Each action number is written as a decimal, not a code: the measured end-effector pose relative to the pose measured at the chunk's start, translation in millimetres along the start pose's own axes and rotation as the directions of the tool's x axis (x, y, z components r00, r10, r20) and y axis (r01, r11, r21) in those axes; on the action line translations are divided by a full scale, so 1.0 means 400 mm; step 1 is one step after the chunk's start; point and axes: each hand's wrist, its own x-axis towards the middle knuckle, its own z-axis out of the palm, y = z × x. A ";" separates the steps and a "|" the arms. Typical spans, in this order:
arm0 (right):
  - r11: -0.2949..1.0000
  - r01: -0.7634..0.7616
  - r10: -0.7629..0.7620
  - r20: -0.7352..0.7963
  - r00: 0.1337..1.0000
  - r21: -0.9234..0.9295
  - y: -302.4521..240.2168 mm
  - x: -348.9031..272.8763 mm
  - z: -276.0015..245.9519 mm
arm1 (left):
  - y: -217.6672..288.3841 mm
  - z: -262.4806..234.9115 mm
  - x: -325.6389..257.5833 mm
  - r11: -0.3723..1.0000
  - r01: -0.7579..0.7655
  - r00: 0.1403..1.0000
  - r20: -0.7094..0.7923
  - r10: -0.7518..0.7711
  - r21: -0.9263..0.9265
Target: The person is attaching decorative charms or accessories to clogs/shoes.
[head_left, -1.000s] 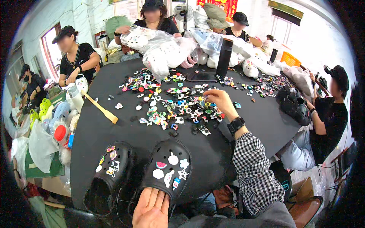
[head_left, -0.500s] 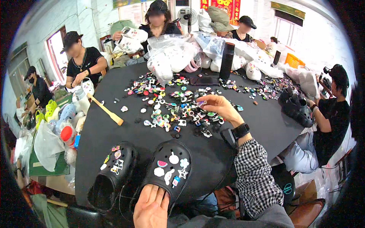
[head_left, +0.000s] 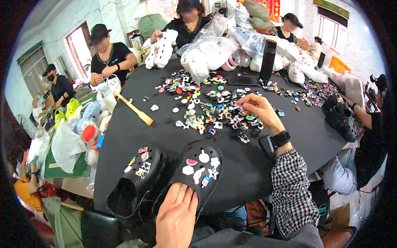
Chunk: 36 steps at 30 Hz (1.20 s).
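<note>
My left hand [head_left: 178, 213] has its fingers inside the opening of a black clog [head_left: 212, 188] and holds it at the table's near edge. White, red and other coloured charms dot this clog's upper, including a watermelon slice and a star. To its left stands a second black clog [head_left: 156, 156] with several charms on its upper. Over the near right part of a large pile of shoe charms [head_left: 219, 97], my right hand [head_left: 262, 110] pinches a small purplish charm [head_left: 241, 104] between thumb and fingertips. Its exact shape is too small to make out.
A wooden-handled tool [head_left: 134, 108] lies left of the charms. Behind them are a phone [head_left: 243, 80], a black cylinder [head_left: 268, 60] and bagged white clogs [head_left: 206, 60]. Co-workers sit around the black table [head_left: 248, 165]; black clogs [head_left: 340, 120] are at the right.
The view has shifted, moving the scene rightward and slightly up. My right hand stays pinched over the charms, and my left stays in the clog. The co-worker opposite now holds white clogs more upright.
</note>
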 end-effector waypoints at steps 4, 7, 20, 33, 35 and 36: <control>1.000 -0.007 0.007 -0.007 1.000 0.016 -0.010 -0.003 0.008 | 0.002 -0.016 0.040 0.997 0.068 0.976 0.211 -0.059 -0.037; 0.999 -0.023 0.024 -0.066 0.998 0.025 -0.012 -0.010 -0.001 | 0.032 0.014 -0.036 0.997 -0.078 0.976 0.204 0.073 0.017; 0.932 0.142 -0.144 0.018 0.989 -0.332 0.032 0.000 0.029 | 0.242 -0.154 -0.043 -0.258 -0.446 0.710 0.514 0.481 0.857; 0.722 0.331 -0.151 0.329 0.932 -0.607 0.051 0.034 0.132 | 0.229 -0.171 -0.036 -0.183 -0.339 0.851 0.384 0.358 0.923; 0.710 0.347 -0.152 0.348 0.925 -0.613 0.062 0.030 0.127 | 0.228 -0.166 -0.041 -0.250 -0.271 0.860 0.351 0.370 0.929; 0.697 0.357 -0.152 0.359 0.921 -0.621 0.062 0.026 0.123 | 0.229 -0.157 -0.045 -0.333 -0.225 0.888 0.333 0.318 0.916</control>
